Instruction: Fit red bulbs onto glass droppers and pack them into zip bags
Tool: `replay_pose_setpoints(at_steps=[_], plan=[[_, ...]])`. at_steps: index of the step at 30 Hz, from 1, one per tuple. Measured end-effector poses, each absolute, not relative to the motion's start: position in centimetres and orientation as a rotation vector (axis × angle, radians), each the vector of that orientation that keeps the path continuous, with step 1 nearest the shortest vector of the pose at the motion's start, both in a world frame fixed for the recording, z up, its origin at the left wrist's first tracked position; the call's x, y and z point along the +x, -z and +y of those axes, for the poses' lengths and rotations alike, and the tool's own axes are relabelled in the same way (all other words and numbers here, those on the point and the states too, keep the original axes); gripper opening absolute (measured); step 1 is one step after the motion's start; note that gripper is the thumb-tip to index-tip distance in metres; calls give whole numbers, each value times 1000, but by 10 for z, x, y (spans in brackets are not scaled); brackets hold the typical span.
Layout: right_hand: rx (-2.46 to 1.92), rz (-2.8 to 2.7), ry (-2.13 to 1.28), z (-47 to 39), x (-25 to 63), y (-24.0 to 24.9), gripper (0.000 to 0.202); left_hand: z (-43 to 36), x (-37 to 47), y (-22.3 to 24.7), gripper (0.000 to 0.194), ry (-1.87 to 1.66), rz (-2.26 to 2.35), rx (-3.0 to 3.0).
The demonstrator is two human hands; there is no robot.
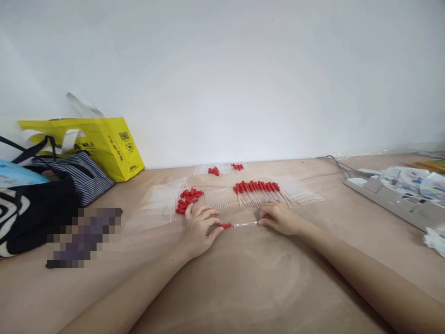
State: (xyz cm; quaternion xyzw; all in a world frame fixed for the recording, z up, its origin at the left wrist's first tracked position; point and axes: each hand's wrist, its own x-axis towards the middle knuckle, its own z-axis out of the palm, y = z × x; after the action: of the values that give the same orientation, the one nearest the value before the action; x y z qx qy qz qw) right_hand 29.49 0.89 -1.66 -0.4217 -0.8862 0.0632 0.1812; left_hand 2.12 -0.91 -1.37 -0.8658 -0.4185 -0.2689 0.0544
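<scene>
My left hand [203, 228] pinches a red rubber bulb [225, 225], its narrow end pointing right. Closed fingers of my right hand [278, 217] grip one end of a clear glass dropper tube [245, 224]. A small gap parts the bulb from the tube's near end. Beyond my left hand, loose red bulbs [187, 200] lie in a heap. Beside them is a row of bare clear tubes [218, 198]. Behind my right hand, droppers with red bulbs fitted [256, 187] lie side by side, slanted.
Clear plastic bags [156, 200] lie beneath the parts, and more red bulbs [213, 171] sit near the wall. At left stand a yellow bag [118, 148], a striped pouch [88, 178] and a pixelated dark item [85, 239]. A pale long device [378, 199] with cables lies right.
</scene>
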Motion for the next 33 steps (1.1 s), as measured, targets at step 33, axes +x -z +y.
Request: replay_pose_setpoints(at_steps=[33], plan=[[-1026,-2067,-262,-1,238,38,10,1,29,23,28,975,-913,-2420]])
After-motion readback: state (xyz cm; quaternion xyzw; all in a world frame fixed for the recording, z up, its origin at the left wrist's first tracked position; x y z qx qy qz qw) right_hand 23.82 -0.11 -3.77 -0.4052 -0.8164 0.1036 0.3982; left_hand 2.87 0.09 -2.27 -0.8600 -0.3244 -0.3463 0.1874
